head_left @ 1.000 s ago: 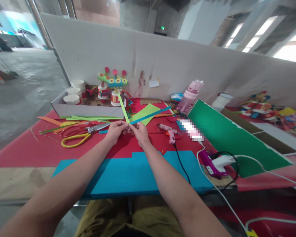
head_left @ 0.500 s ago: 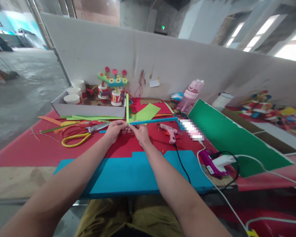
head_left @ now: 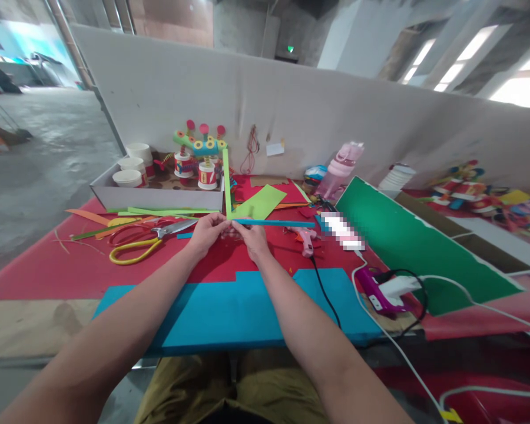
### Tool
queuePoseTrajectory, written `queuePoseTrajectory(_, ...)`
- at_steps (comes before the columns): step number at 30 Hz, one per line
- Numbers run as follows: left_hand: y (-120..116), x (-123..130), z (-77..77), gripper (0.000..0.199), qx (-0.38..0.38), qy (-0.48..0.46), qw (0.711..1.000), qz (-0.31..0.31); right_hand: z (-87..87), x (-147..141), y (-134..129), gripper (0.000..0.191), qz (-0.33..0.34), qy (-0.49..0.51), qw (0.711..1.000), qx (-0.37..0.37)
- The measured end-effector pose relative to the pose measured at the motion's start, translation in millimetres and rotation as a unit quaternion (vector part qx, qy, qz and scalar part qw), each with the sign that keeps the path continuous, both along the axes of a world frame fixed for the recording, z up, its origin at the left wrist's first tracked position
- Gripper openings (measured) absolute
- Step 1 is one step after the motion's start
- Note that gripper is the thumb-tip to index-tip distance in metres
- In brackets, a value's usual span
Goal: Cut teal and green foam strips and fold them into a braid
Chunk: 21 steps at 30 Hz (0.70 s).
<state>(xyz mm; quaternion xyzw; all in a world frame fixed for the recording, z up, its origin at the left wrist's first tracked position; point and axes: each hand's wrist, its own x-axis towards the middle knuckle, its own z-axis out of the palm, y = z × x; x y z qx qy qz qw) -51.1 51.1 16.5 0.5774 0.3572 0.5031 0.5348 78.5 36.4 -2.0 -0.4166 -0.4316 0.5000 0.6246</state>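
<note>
My left hand point(head_left: 211, 234) and my right hand point(head_left: 252, 235) meet over the red table cover, fingertips pinched together. From between them a light green paper strip point(head_left: 227, 179) stands up, and a blue paper strip point(head_left: 278, 223) reaches out to the right; the two form a corner at my fingers. Which fingers press on which strip is partly hidden. Just right of my right hand lies a pink glue gun point(head_left: 307, 240) with a black cord. Left of my left hand are scissors point(head_left: 135, 254) with yellow and red handles.
A white box point(head_left: 159, 199) holding paper cups and cup figures stands at the back left. Behind my hands is a green paper sheet point(head_left: 265, 202). A pink bottle point(head_left: 340, 168), green board point(head_left: 406, 241) and purple power strip point(head_left: 382, 294) stand right. Blue sheets point(head_left: 229, 312) cover the front edge.
The blue strip's far end has swung towards me and lower, and the green strip reaches higher. Both hands keep their pinch in nearly the same place.
</note>
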Motion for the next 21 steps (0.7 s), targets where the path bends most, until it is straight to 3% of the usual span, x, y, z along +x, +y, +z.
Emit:
queuePoseTrajectory(6, 3.1, -1.1, -4.3, 0.03, -0.016, -0.01, 1.0, 0.002, 1.7, 0.0, -1.4, 0.025, -0.006, 0.0, 1.0, 0.002)
queuePoseTrajectory(12, 5.9, -3.5, -5.8, 0.027, -0.032, -0.047, 0.998, 0.005, 0.0, -1.1, 2.7, 0.023, 0.055, 0.062, 0.996, 0.009)
queuePoseTrajectory(21, 1.3, -1.1, -2.1, 0.025, -0.031, -0.031, 0.999, -0.006, -2.9, -0.5, 1.7, 0.029, 0.07, 0.104, 0.992, 0.015)
